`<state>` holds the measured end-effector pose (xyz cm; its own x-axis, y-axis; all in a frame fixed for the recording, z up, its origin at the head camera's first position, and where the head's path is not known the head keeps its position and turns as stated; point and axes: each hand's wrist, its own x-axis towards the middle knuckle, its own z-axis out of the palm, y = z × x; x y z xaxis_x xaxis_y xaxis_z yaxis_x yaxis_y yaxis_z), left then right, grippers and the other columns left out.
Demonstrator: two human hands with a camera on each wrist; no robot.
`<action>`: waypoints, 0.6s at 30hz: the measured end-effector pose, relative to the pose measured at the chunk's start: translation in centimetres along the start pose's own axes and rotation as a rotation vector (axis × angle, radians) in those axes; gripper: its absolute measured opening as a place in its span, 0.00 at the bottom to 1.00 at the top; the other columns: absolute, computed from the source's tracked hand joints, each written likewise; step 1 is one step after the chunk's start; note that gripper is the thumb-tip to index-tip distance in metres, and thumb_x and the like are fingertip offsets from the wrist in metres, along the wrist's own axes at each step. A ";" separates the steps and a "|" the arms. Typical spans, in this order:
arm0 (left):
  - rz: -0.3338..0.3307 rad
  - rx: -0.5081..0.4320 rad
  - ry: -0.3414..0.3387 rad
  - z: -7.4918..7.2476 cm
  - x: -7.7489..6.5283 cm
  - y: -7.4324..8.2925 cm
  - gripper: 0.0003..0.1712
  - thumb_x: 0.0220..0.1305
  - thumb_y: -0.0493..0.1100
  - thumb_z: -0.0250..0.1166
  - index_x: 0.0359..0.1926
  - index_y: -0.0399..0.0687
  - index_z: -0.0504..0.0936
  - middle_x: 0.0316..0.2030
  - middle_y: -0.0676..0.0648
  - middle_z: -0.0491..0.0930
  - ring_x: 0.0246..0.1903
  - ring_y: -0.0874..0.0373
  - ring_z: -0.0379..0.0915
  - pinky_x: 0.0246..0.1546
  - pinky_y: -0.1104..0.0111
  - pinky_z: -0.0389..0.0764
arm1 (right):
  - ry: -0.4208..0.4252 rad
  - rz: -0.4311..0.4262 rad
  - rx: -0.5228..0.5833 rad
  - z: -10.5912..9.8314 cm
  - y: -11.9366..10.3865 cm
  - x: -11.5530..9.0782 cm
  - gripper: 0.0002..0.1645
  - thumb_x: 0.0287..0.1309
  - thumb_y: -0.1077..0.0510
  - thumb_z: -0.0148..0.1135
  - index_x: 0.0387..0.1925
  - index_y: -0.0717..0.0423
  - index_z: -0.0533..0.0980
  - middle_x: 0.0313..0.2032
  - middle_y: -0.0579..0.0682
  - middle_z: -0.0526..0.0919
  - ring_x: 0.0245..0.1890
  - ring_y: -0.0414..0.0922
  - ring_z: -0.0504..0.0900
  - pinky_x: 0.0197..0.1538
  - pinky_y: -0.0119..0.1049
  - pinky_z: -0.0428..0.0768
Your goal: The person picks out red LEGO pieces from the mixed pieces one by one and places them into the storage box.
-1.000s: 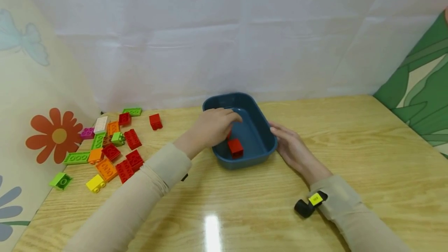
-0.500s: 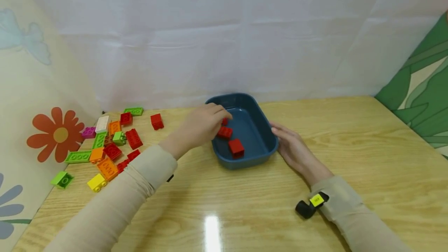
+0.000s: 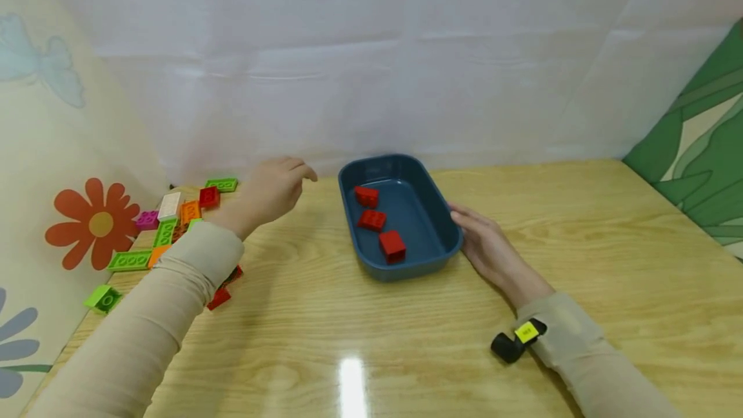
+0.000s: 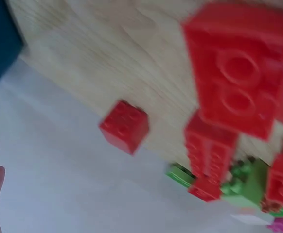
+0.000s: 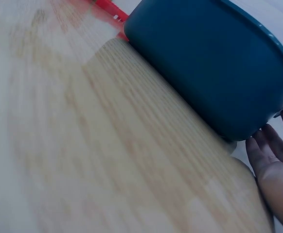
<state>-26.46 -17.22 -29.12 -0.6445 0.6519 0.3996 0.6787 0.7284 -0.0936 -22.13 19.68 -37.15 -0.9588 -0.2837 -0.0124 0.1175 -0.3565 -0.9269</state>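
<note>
At the far left of the counter (image 3: 307, 334), loose bricks (image 3: 129, 261) are gathered, partly hidden by the left sleeve (image 3: 151, 315). Beside them, the left hand (image 3: 268, 193) is held relaxed, with nothing grasped; near it, in the left wrist view, a lone red brick (image 4: 125, 127) is seen. It would best be pinched squarely by opposite sides. Three red bricks (image 3: 372, 219) are contained in the blue tray (image 3: 415, 218). Its right side is touched by the right hand (image 3: 493, 253), fingers extended; pressure should be kept light, lest it be slid.
</note>
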 end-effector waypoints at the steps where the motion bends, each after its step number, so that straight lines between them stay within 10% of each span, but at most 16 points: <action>1: -0.028 0.009 -0.023 -0.2 -0.3 -0.4 0.14 0.58 0.30 0.56 0.43 0.42 0.81 0.43 0.41 0.85 0.43 0.47 0.78 0.45 0.55 0.83 | -0.002 -0.001 0.002 0.0 0.0 0.0 0.15 0.68 0.61 0.46 0.48 0.45 0.75 0.45 0.36 0.85 0.48 0.34 0.78 0.47 0.22 0.80; 18: -0.408 0.083 -0.329 -2.3 -5.0 -5.5 0.18 0.59 0.37 0.55 0.50 0.37 0.78 0.51 0.33 0.79 0.48 0.38 0.73 0.50 0.46 0.78 | 0.001 0.001 0.014 0.1 -0.1 0.0 0.15 0.68 0.62 0.46 0.48 0.47 0.75 0.44 0.37 0.85 0.48 0.35 0.78 0.48 0.23 0.79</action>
<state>-26.14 -25.00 -28.54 -0.9360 0.3336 0.1127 0.3278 0.9424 -0.0671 -22.14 19.63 -37.02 -0.9589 -0.2833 -0.0132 0.1216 -0.3686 -0.9216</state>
